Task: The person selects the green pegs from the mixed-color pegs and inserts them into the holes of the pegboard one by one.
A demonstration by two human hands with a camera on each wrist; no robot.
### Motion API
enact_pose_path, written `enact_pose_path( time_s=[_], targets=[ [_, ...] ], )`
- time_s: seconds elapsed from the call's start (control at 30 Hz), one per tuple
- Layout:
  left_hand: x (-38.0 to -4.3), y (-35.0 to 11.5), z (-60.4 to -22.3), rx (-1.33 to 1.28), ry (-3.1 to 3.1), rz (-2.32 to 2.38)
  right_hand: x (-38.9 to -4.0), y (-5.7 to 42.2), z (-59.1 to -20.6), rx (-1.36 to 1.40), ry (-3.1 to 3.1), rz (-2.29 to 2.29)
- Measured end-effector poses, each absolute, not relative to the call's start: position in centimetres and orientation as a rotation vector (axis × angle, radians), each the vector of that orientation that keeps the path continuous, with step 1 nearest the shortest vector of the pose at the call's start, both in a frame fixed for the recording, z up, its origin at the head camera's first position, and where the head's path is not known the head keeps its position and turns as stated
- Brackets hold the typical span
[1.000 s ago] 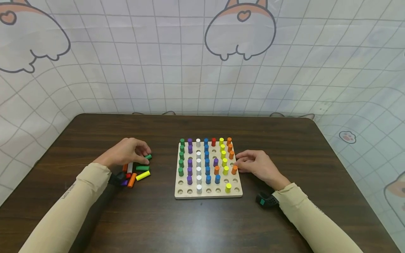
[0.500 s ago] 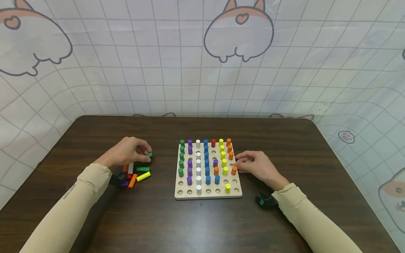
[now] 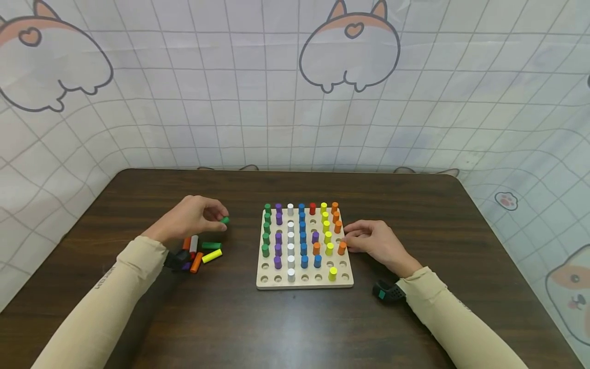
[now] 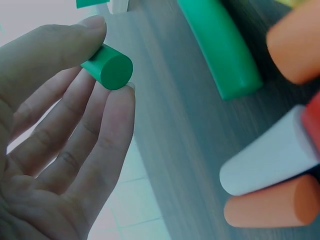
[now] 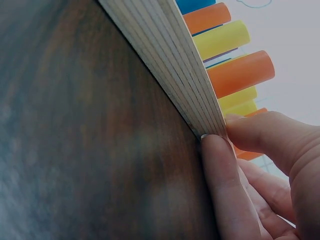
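Observation:
My left hand [image 3: 190, 219] pinches a green peg [image 4: 116, 71] between thumb and fingertips, just above the table. Below that hand lies a loose pile of pegs: a green peg [image 3: 211, 245], a yellow peg [image 3: 212, 255], an orange peg [image 3: 196, 262] and a white peg [image 4: 267, 155] among them. My right hand [image 3: 378, 243] grips the right edge of the wooden pegboard [image 5: 165, 60], thumb at its top edge and index finger against its side. Upright pegs fill many of the board's holes, in columns of green, purple, white, blue, yellow and orange; several holes hold none.
The pegboard lies flat in the middle of the dark wooden table [image 3: 295, 328]. A purple peg [image 3: 186, 266] is partly hidden by the left wrist's black strap. Behind the table hangs a white grid-patterned cloth [image 3: 258, 97].
My left hand has lifted the green peg and moved slightly right and away from the pile. The right hand stays at the board's edge. The head view has shifted slightly.

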State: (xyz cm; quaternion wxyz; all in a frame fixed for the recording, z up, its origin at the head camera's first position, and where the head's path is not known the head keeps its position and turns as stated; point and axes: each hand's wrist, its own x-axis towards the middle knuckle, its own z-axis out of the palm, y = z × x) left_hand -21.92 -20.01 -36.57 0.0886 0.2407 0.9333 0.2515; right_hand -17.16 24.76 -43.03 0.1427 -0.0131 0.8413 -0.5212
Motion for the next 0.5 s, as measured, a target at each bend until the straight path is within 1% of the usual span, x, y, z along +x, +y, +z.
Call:
enact_pose_path(
  time_s=[0.5],
  targets=[
    [-21.3,-18.6,-36.4,0.754,2.804,0.798,-17.2,24.8,-43.0,-0.039,2.431,-1.495]
  ],
)
